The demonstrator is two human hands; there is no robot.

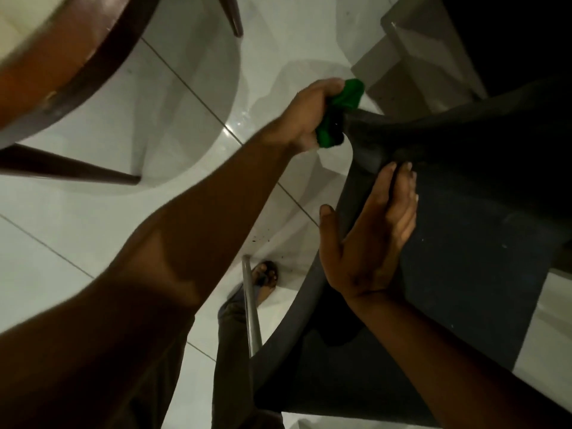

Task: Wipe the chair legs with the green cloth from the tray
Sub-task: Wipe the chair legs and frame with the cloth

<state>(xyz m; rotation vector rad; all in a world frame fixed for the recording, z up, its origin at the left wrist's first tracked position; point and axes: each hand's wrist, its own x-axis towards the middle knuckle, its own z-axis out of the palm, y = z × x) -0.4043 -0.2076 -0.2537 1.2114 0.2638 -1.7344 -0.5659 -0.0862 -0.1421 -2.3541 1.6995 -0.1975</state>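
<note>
A dark plastic chair (483, 212) lies tipped over on the white tiled floor, its underside facing me. One dark chair leg (380, 128) points to the upper left. My left hand (306, 116) grips the green cloth (339, 114), which is wrapped around the end of that leg. My right hand (371, 239) lies flat with spread fingers on the chair's edge, steadying it. The tray is not in view.
A round wooden table (71, 78) with dark legs fills the upper left. A grey metal pole (250, 308) stands by my sandalled foot (266, 280). A grey step or ledge (418, 63) lies at the upper right. White floor tiles (93, 230) spread between.
</note>
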